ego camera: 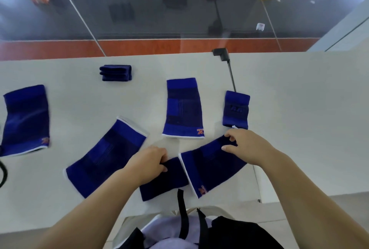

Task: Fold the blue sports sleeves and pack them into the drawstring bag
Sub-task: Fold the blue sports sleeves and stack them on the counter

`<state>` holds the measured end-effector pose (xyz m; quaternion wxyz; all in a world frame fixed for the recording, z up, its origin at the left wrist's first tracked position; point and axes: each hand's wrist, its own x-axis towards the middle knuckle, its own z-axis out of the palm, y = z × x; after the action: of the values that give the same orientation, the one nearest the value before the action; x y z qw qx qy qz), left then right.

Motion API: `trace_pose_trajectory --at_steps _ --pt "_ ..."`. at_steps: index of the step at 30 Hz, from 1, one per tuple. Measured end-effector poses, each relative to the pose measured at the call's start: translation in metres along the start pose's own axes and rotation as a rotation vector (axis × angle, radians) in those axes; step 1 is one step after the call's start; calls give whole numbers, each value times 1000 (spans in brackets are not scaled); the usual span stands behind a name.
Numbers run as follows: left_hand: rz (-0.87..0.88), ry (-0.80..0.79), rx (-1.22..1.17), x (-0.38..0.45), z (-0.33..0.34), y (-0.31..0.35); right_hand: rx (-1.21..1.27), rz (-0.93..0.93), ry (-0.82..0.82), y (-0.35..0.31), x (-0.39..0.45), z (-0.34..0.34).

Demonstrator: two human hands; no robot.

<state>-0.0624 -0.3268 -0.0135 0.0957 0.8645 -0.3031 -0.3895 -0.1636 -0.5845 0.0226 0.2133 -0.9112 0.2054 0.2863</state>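
While both hands (148,162) (242,146) hold one, six blue sleeves (184,108) show.

White table (289,109) with scattered blue sleeves (183,109), flat.

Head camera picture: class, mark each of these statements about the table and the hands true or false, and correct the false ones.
1. Both hands grip the same sleeve. True: the left hand and right hand hold opposite ends of the sleeve being folded.
2. A folded stack of blue cloth lies at the far side of the table. True.
3. All sleeves are already in the bag. False: several, such as the middle sleeve, lie flat on the table.
4. The leftmost sleeve is red. False: it is blue.
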Motion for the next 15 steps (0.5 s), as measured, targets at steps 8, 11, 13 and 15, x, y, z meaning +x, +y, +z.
trace_pose_trajectory --at_steps 8,11,13,15 --pt "23 103 -333 0 -49 5 145 66 202 14 18 -19" --pt "29 143 -477 7 -67 6 149 170 303 25 32 -24" --pt "43 176 -563 16 -78 5 166 239 367 32 41 -26" --pt "48 194 -637 27 -86 6 202 287 411 37 51 -28"
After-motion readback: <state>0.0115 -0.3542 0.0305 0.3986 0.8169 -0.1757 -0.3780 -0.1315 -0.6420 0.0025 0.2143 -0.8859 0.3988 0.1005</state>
